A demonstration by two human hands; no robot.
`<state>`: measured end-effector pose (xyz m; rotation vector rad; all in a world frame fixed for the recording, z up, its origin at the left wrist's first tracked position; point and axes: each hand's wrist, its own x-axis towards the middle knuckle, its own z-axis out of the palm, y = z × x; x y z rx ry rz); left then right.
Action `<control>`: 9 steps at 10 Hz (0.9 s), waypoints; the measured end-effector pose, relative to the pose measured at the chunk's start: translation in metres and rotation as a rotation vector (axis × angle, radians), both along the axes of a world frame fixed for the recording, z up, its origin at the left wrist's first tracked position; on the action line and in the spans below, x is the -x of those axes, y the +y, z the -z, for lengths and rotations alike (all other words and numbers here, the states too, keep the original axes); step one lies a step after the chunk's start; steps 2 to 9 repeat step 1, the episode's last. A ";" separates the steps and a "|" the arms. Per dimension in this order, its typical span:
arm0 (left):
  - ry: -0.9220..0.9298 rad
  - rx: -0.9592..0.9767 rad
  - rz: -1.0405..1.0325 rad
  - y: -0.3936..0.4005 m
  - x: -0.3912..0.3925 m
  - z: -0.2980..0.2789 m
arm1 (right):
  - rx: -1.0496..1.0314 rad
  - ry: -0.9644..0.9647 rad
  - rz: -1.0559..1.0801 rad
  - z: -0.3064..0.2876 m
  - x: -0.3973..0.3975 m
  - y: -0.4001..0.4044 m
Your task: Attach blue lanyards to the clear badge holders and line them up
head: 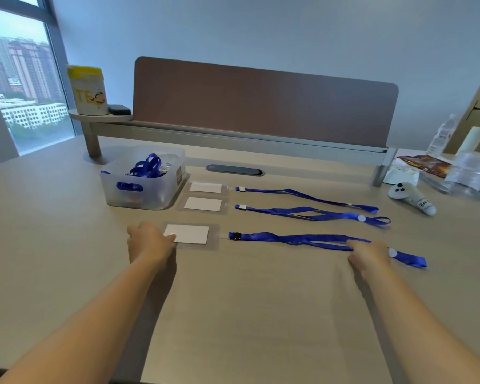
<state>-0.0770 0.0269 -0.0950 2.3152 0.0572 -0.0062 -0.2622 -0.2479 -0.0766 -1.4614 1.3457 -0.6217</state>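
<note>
Laying out badge set number 3 on the bench (247,314), nearest of 3 rows. Left hand (150,243) pressing fingertips on the left edge of the clear badge holder (190,235), grip narrow, more pinning than holding. Right hand (369,254) closed over the blue lanyard (297,239) near its far loop, pulling it flat. Clip apparently attached already. Next, probably: straighten to match the 2 finished sets (302,202) beyond, then fetch another lanyard from the bin (142,187).
</note>
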 end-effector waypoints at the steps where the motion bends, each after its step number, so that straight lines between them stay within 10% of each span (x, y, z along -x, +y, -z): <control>1: -0.065 -0.090 0.080 0.009 0.001 0.002 | 0.145 0.069 -0.093 -0.002 0.007 0.033; 9: -0.065 -0.090 0.080 0.009 0.001 0.002 | 0.145 0.069 -0.093 -0.002 0.007 0.033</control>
